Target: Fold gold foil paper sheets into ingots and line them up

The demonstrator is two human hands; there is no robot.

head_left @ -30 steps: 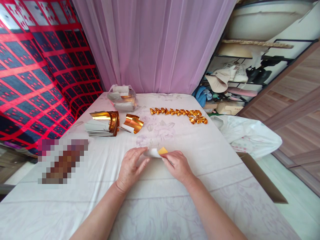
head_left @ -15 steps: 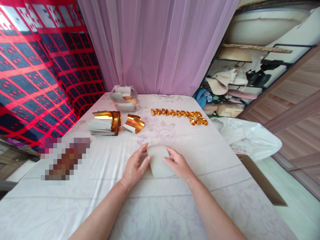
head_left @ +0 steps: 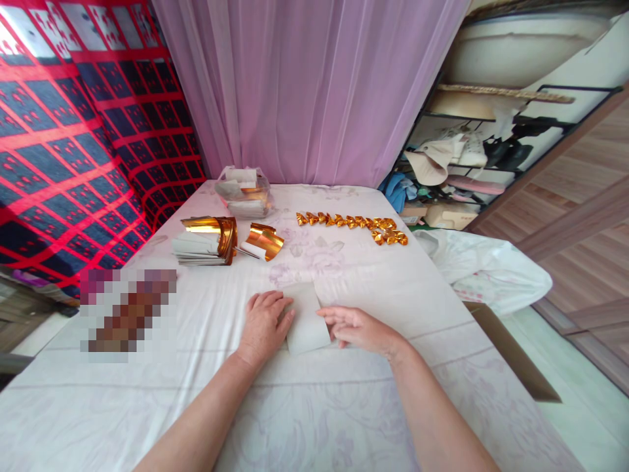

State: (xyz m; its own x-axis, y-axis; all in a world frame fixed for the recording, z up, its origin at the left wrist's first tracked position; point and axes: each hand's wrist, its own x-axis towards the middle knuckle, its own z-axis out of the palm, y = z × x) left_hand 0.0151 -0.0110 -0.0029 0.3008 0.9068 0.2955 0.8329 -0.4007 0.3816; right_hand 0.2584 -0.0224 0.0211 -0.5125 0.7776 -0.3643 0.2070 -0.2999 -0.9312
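A plain pale-grey sheet of paper [head_left: 307,321] lies on the patterned tablecloth in front of me, slightly turned. My left hand [head_left: 265,324] rests palm down along its left edge, fingers laid out and the thumb touching the sheet. At the right edge is my right hand [head_left: 356,326], its fingers stretched out and apart, with a fingertip over the paper's border. Beyond them stand a stack of gold-foil sheets with grey backs [head_left: 204,242] and a small curled group of the same sheets [head_left: 265,241]. A row of folded gold-foil pieces [head_left: 344,221] lies at the back right.
A clear bag of sheets [head_left: 243,193] stands at the table's far left corner. A pixelated patch covers something on the left. Right of the table are a white plastic bag [head_left: 501,269], a cardboard piece [head_left: 515,351] and a loaded rack [head_left: 472,164]. A purple curtain [head_left: 309,92] hangs behind.
The sheet, curved between both hands before, now lies flatter and turned. My left hand has flattened beside it; my right hand has rolled palm down at its right edge.
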